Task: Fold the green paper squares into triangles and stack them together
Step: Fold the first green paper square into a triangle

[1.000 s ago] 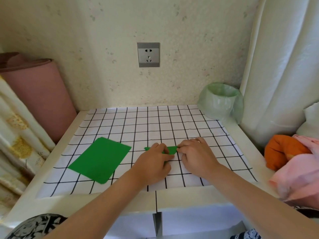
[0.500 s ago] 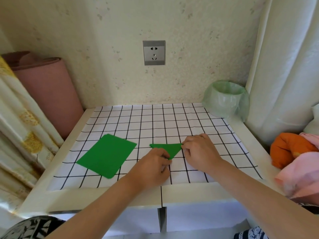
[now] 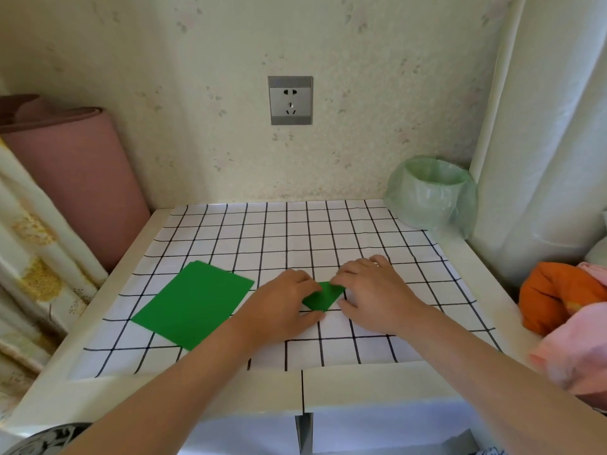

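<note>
A small folded green paper triangle (image 3: 323,297) lies on the checked mat (image 3: 295,234) between my two hands. My left hand (image 3: 282,303) covers its left part, fingers curled onto the paper. My right hand (image 3: 371,290) pinches the triangle's upper right edge with thumb and fingertips. A stack of flat green paper squares (image 3: 193,303) lies to the left on the mat, apart from both hands.
A green-lined bin (image 3: 430,192) stands at the back right corner. A pink rolled mat (image 3: 65,172) leans at the left. Orange and pink cloths (image 3: 565,307) lie at the right. A wall socket (image 3: 290,100) is behind. The table's front edge (image 3: 295,389) is near me.
The folded piece went from a wide flat triangle to a smaller, narrower shape. Both hands closed in around it; my left hand moved up over its left side.
</note>
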`<state>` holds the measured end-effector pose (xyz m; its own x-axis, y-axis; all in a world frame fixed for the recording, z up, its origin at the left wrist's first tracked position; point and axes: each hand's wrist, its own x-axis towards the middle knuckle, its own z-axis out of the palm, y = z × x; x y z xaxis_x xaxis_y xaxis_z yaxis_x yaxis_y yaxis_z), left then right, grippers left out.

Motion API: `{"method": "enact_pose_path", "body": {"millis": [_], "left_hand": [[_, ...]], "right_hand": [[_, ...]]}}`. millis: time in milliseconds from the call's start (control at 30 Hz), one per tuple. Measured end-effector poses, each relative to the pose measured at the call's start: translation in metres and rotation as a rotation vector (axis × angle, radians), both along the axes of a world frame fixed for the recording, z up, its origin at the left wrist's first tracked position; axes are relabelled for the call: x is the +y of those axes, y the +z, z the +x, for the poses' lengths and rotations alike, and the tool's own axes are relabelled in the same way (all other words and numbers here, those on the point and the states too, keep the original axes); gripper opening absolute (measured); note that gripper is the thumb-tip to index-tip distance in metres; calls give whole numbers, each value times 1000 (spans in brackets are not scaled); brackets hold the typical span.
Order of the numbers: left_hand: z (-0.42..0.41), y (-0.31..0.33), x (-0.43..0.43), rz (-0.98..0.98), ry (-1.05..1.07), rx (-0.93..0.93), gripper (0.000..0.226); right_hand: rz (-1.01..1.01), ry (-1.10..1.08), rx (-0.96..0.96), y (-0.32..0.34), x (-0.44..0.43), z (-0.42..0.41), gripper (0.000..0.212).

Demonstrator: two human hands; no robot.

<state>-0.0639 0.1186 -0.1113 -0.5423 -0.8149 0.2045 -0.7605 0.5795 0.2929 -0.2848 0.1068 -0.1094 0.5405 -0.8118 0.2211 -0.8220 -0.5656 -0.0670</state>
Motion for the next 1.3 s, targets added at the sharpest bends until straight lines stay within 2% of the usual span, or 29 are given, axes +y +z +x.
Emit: {"method": "enact_pose_path", "body": {"millis": [100,167,233,300,367,467,600,667,833,867,967,1100,1200,1300], "left_hand": [[4,1,-5,14,-13,57,35],[6,8,-6,123,16,166,31],[9,19,-8,295,63,310,30],[14,28,-11,412,114,433,20],[21,36,-16,517,183,581,12],[30,44,-19,681,263,773,14],[30,49,-15,766,290,858,17],[31,53,-13,819,286,814,17],[47,67,-12,1067,138,398,29],[50,67,-14,1082,124,372,32],[47,65,-20,1044,233,561,45],[27,63,-18,802,241,676,26],[21,63,-17,765,281,736,13],[21,65,-18,760,322,753,10]], "right_hand": [[110,87,-70,4,-3,5,29],[154,77,-153,6,-4,11,22],[225,12,-336,12,-4,17,12],[352,-84,-541,24,-6,20,13],[417,-147,-656,36,-9,21,15],[522,-230,-786,45,-15,18,13],[643,-293,-945,43,-17,19,12],[668,-325,-1021,45,-18,21,8],[698,-349,-989,50,-20,24,6],[717,-347,-965,51,-19,25,6],[781,-305,-904,53,-17,28,10],[851,-246,-834,56,-14,35,14],[877,-242,-816,59,-13,39,14],[844,-269,-828,60,-13,41,11]]}}
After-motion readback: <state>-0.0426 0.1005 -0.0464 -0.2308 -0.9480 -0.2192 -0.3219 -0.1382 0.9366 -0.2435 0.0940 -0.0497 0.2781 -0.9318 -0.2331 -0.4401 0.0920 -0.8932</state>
